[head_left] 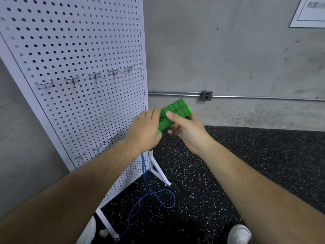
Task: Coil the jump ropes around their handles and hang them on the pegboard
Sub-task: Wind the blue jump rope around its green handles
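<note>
Head view shows you holding two green ribbed foam handles (173, 114) side by side at the centre of the frame, just in front of the right edge of the tall white perforated metal pegboard (79, 41). Your left hand (146, 128) is curled over their nearer ends, knuckles up. Your right hand (186, 131) grips them from the other side, thumb laid across the top and fingers tucked underneath. A thin blue braided rope (144, 169) drops from below your left wrist, runs down past the board's white angled foot (159, 173) and lies in a loose loop on the black rubber floor with white speckles (246, 164), lower centre. A row of bare silver wire hooks (95, 75) crosses the middle of the board, with a few more lower down (98, 147). Behind, a grey concrete wall (228, 50) carries a horizontal metal conduit (175, 93) with a grey outlet box (206, 95), and a framed white sheet (309, 13) sits at the upper right corner. A white shoe (240, 233) shows at the bottom right edge.
</note>
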`<state>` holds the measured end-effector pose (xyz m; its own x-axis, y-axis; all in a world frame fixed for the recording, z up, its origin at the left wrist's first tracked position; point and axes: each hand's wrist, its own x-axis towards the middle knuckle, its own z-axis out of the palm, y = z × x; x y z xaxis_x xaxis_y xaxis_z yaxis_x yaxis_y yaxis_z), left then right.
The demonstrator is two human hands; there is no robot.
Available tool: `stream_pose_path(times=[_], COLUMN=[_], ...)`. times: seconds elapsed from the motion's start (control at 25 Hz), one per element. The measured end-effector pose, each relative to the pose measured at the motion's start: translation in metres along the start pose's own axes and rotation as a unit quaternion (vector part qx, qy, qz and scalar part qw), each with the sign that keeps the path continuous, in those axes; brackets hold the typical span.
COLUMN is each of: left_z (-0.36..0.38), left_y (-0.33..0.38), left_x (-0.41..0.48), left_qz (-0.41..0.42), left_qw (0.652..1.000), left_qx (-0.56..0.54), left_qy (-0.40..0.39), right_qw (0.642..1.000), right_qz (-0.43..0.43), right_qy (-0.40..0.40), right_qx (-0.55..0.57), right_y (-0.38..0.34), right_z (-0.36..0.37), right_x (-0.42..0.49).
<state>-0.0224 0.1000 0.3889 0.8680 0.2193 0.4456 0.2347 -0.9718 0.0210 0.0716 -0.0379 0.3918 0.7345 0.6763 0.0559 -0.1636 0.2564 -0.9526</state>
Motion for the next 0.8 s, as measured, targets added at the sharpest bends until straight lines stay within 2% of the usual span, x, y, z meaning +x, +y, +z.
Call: stream_pose_path(times=[0.12,0.24,0.36,0.48,0.64,0.8], left_z=[-0.013,-0.029,-0.036,-0.037,-0.044,-0.051], left_y=[-0.013,-0.019,-0.017,-0.032,-0.059,-0.075], left_x=[0.005,0.006,0.000,-0.004,-0.018,-0.035], left_qz=[-0.031,-0.013,0.023,0.013,-0.003,0.032], left_qw=[0.988,0.956,0.953,0.955,0.936,0.948], left_qx=[-0.148,-0.292,-0.302,-0.295,-0.352,-0.309], left_qy=[-0.016,-0.021,-0.002,-0.011,-0.020,-0.073], right_qw=[0.988,0.950,0.938,0.939,0.939,0.937], right_qz=[0.043,0.071,0.101,0.125,0.140,0.129], right_qy=[-0.098,-0.165,-0.225,-0.251,-0.245,-0.234], right_qx=[-0.112,-0.256,-0.241,-0.201,-0.198,-0.225], right_y=[0.013,0.045,0.075,0.082,0.061,0.030], right_z=[-0.006,0.017,0.046,0.052,0.038,0.018], right_x=[-0.003,-0.005,-0.008,-0.006,-0.002,0.003])
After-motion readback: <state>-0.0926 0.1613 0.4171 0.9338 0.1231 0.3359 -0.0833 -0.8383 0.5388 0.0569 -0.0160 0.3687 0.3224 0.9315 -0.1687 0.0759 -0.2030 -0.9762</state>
